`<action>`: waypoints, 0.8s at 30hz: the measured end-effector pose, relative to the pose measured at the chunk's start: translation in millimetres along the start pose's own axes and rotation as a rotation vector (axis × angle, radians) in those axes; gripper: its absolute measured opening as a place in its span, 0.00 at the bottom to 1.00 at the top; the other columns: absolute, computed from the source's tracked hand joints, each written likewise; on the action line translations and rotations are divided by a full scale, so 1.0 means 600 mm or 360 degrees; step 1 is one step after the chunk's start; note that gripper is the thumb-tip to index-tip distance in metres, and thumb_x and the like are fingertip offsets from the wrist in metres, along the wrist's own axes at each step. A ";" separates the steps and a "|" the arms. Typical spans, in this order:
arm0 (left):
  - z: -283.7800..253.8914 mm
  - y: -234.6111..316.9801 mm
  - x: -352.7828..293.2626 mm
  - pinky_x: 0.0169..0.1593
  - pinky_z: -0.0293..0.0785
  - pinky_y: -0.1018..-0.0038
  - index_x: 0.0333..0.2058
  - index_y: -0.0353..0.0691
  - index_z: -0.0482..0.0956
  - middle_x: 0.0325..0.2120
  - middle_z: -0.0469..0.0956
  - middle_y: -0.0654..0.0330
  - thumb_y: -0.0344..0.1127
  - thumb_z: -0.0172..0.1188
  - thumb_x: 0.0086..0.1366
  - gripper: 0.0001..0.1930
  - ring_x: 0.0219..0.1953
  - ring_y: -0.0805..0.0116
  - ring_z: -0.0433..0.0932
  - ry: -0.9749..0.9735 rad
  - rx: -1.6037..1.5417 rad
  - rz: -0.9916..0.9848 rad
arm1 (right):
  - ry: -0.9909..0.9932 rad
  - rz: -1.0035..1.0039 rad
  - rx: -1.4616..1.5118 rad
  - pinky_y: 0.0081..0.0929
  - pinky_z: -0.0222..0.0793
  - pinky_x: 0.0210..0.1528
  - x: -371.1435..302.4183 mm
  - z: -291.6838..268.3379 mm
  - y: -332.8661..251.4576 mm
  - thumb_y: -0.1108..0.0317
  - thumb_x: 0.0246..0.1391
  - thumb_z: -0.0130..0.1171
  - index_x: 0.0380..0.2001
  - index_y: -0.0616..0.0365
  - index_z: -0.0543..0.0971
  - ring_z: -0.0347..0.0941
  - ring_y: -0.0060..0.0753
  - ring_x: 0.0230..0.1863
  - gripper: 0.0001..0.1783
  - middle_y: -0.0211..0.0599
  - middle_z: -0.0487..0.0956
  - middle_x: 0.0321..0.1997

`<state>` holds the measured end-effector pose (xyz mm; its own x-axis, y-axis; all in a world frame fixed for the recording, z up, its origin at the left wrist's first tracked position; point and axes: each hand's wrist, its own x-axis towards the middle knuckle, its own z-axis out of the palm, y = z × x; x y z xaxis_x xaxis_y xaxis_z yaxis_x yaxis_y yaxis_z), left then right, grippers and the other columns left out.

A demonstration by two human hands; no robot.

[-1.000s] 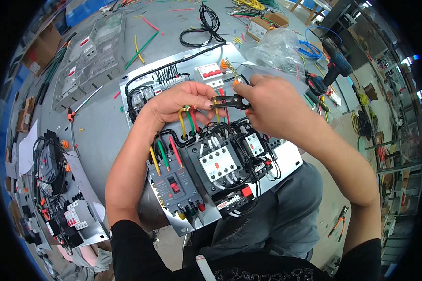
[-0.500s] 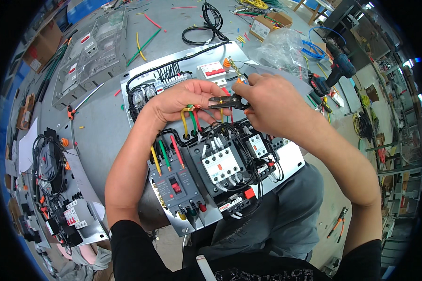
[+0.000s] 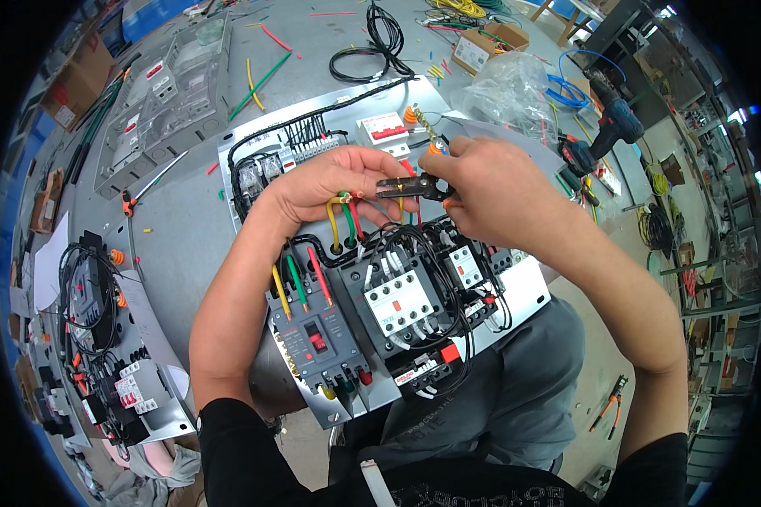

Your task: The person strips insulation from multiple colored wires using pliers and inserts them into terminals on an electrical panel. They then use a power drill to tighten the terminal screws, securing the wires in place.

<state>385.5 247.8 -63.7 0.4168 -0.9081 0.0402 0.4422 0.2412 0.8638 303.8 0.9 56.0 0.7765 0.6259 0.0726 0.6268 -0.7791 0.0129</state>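
My right hand is closed around wire strippers with black jaws and orange on the handles. Their jaws cross a yellow wire that rises from the metal mounting plate. Beside the jaw tips, my left hand is closed, with its fingers curled behind that wire; the exact grip is partly hidden. Under its palm, a bent yellow wire, a green wire and a red wire come up with bare copper ends. Nearer me sit a grey circuit breaker and a white-topped contactor.
The plate's near part rests over my lap. Beyond my hands is a red-and-white breaker. A cordless drill lies right, near a plastic bag. A screwdriver and clear meter boxes are left; another wired plate is lower left.
The strippers and my right hand have shifted very slightly downward. The jaws stay across the yellow wire, and my left hand has barely moved.
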 end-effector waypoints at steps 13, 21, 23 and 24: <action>0.002 0.003 -0.001 0.51 0.88 0.67 0.58 0.31 0.77 0.52 0.85 0.46 0.36 0.65 0.71 0.21 0.50 0.61 0.87 -0.0023 0.0045 0.0009 | -0.0018 -0.0014 0.0089 0.49 0.79 0.39 0.002 0.003 0.011 0.69 0.47 0.72 0.39 0.57 0.85 0.83 0.55 0.36 0.14 0.47 0.83 0.32; 0.003 0.001 0.000 0.50 0.87 0.70 0.57 0.31 0.78 0.51 0.85 0.46 0.34 0.63 0.71 0.19 0.47 0.63 0.87 0.0027 0.0060 -0.0038 | 0.0079 -0.0181 -0.0144 0.47 0.78 0.36 0.009 0.001 0.020 0.68 0.46 0.73 0.38 0.53 0.85 0.83 0.49 0.33 0.14 0.44 0.81 0.29; 0.007 0.004 0.001 0.48 0.86 0.71 0.57 0.31 0.78 0.50 0.85 0.47 0.33 0.63 0.71 0.19 0.45 0.64 0.87 0.0056 0.0093 -0.0075 | 0.0200 -0.0327 -0.0213 0.45 0.77 0.35 0.016 0.002 0.027 0.67 0.48 0.70 0.39 0.53 0.85 0.83 0.45 0.32 0.13 0.42 0.80 0.28; 0.014 0.007 0.002 0.47 0.86 0.72 0.57 0.31 0.78 0.49 0.86 0.47 0.32 0.63 0.71 0.18 0.44 0.65 0.87 0.0081 0.0120 -0.0097 | 0.0241 -0.0047 0.0157 0.43 0.76 0.34 0.019 0.001 0.029 0.67 0.49 0.68 0.39 0.53 0.85 0.81 0.42 0.30 0.11 0.40 0.80 0.27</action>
<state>381.4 244.7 -56.1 0.4315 -0.9014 -0.0370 0.4075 0.1581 0.8994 323.9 -5.5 56.4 0.7435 0.6303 0.2233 0.6584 -0.7484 -0.0799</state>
